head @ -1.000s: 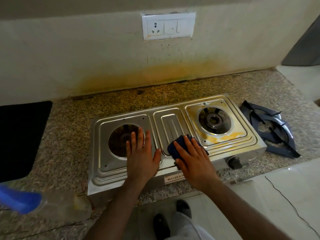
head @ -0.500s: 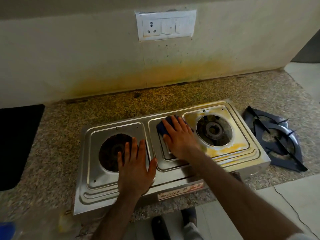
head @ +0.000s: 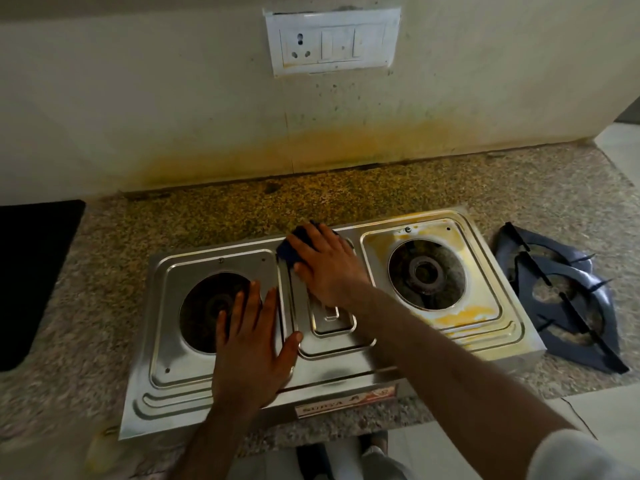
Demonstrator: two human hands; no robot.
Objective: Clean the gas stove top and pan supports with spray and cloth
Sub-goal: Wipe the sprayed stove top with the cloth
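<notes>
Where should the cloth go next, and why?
Probably slide the cloth right, onto the yellow stain around the right burner. The right hand presses it on the middle panel, which looks shiny, while the left hand steadies the stove.

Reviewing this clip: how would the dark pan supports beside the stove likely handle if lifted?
The dark metal pan supports, stacked on the speckled granite counter, look rigid, so probably stiff. Likely heavy for their size. The thin prongs might snag each other, so lifting one may drag the other.
</notes>
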